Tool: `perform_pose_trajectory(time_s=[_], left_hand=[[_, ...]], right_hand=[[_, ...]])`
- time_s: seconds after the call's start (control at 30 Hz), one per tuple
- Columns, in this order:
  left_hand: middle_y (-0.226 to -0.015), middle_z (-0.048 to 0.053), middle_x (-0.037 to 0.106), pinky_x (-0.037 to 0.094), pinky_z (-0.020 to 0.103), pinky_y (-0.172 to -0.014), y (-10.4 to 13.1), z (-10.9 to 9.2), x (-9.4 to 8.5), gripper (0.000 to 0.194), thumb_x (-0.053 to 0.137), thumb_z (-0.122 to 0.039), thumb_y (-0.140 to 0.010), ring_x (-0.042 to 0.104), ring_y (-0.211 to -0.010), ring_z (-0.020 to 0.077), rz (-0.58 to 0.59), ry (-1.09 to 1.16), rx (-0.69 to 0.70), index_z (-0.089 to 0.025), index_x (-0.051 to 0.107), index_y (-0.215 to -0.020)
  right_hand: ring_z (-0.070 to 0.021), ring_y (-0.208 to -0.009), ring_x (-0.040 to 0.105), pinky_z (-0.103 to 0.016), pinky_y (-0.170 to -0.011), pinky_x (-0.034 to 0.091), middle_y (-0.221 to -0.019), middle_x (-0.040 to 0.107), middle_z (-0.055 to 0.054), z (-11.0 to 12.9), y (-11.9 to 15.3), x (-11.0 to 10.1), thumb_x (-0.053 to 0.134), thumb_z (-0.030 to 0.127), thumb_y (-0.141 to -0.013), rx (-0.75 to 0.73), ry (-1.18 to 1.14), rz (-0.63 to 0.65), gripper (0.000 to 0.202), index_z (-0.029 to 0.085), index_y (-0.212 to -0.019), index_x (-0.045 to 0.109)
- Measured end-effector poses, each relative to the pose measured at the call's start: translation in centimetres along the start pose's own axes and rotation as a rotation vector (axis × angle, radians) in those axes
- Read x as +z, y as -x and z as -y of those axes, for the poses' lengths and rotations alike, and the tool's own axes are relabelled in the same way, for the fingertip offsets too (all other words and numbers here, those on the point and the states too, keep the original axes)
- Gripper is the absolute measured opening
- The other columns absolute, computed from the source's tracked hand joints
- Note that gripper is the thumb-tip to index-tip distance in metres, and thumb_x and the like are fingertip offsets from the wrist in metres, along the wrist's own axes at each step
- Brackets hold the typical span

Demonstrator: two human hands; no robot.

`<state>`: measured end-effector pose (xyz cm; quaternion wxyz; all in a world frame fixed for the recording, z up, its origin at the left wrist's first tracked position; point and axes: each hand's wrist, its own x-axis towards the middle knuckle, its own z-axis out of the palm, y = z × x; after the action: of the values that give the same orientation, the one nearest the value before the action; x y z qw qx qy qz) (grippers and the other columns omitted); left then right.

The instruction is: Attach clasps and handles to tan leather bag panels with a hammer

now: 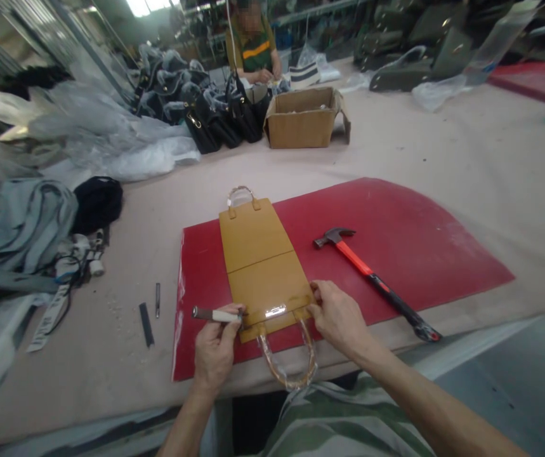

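A flat mustard-yellow handbag panel (262,254) lies lengthwise before me, with a curved handle at each end. The near handle (285,381) has clear plastic wrapped round it and reaches past the table edge. At the panel's near left corner, my left hand (214,355) pinches a short pen-like tool (215,315) with a white and brown body; its exact kind is unclear. My right hand (341,317) grips the panel's near right edge between thumb and fingers. Right of the panel rests a claw hammer (370,273) with a red and black handle.
A red board (396,228) lies under the panel and hammer. Two thin dark strips (146,324) are on the table at left, near a grey cloth pile (19,222). Behind stand a cardboard box (301,130), black handbags (205,120) and a person (256,51) at work.
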<state>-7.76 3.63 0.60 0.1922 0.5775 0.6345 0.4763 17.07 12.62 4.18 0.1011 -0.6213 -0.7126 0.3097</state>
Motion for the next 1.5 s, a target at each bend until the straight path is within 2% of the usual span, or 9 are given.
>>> perform_pose_trajectory(time_s=[0.2,0.27,0.37,0.47,0.57,0.7,0.87,1.13,1.5], left_hand=[[-0.108,0.007,0.076,0.06,0.032,-0.095,-0.1,-0.9,0.1,0.012,0.065,-0.016,-0.089,0.072,-0.103,0.02,0.05,-0.034,0.183,-0.018,0.072,-0.099],[-0.108,0.008,0.076,0.061,0.035,-0.093,-0.3,-0.9,0.3,0.013,0.065,-0.021,-0.091,0.072,-0.103,0.0214,0.012,0.079,0.025,-0.019,0.072,-0.101],[-0.106,0.007,0.075,0.064,0.036,-0.082,-0.3,-0.4,0.2,0.019,0.065,-0.034,-0.093,0.074,-0.096,0.023,-0.193,0.431,-0.36,-0.018,0.071,-0.103],[-0.108,0.008,0.074,0.062,0.036,-0.089,0.1,0.0,0.1,0.026,0.073,-0.037,-0.088,0.074,-0.097,0.0221,-0.241,0.528,-0.474,-0.016,0.071,-0.105],[-0.113,0.01,0.074,0.056,0.039,-0.102,0.2,-0.9,0.6,0.028,0.073,-0.034,-0.089,0.071,-0.105,0.0227,-0.148,0.424,-0.406,-0.016,0.072,-0.11],[-0.115,0.009,0.074,0.057,0.034,-0.099,-1.7,-4.1,2.6,0.023,0.07,-0.033,-0.091,0.07,-0.108,0.0219,-0.028,0.415,-0.347,-0.017,0.073,-0.107],[-0.111,0.008,0.076,0.059,0.024,-0.086,-4.2,-6.3,4.6,0.019,0.069,-0.031,-0.09,0.072,-0.102,0.019,0.093,0.45,-0.336,-0.018,0.074,-0.104],[-0.11,0.008,0.076,0.057,0.027,-0.091,-4.1,-5.1,5.0,0.018,0.069,-0.032,-0.092,0.072,-0.103,0.0188,0.093,0.584,-0.352,-0.018,0.072,-0.103],[-0.111,0.011,0.075,0.058,0.031,-0.091,-3.9,-5.3,4.6,0.022,0.068,-0.034,-0.092,0.071,-0.107,0.0224,0.13,0.507,-0.303,-0.015,0.071,-0.103]], right_hand=[[-0.0183,-0.077,0.057,-0.03,-0.066,0.033,-0.083,0.066,-0.003,0.4,-1.2,-1.0,0.063,0.009,-0.077,0.105,-0.069,0.069,0.013,0.018,-0.087,0.061],[-0.0164,-0.072,0.055,-0.029,-0.064,0.031,-0.078,0.064,-0.001,0.4,-1.5,-1.1,0.063,0.007,-0.074,0.122,-0.107,0.094,0.015,0.018,-0.082,0.057],[-0.0142,-0.071,0.054,-0.027,-0.064,0.033,-0.077,0.063,0.001,0.1,-1.7,-1.1,0.061,0.005,-0.072,0.102,-0.179,0.126,0.019,0.019,-0.081,0.053],[-0.0134,-0.068,0.051,-0.027,-0.063,0.035,-0.073,0.057,0.002,-0.4,-1.5,-0.7,0.056,0.009,-0.072,0.035,-0.372,0.133,0.018,0.02,-0.081,0.047],[-0.0147,-0.066,0.053,-0.027,-0.06,0.038,-0.072,0.056,0.002,-0.3,-0.9,-0.1,0.058,0.021,-0.071,0.085,-0.798,0.217,0.023,0.022,-0.087,0.043],[-0.0155,-0.071,0.059,-0.026,-0.062,0.043,-0.087,0.067,-0.004,0.5,-0.3,0.2,0.073,0.032,-0.062,0.237,-1.167,0.404,0.05,0.017,-0.105,0.052],[-0.0113,-0.061,0.051,-0.025,-0.059,0.039,-0.076,0.064,-0.003,1.2,-0.2,0.5,0.073,0.041,-0.067,0.164,-1.172,0.516,0.037,0.012,-0.088,0.062],[-0.0075,-0.051,0.039,-0.025,-0.05,0.026,-0.064,0.055,0.002,0.9,-0.6,1.4,0.071,0.039,-0.068,0.104,-1.204,0.523,0.028,0.014,-0.076,0.061],[-0.0093,-0.054,0.044,-0.025,-0.053,0.032,-0.067,0.058,0.0,1.1,-0.8,1.1,0.07,0.037,-0.067,0.101,-1.159,0.541,0.026,0.014,-0.078,0.064]])
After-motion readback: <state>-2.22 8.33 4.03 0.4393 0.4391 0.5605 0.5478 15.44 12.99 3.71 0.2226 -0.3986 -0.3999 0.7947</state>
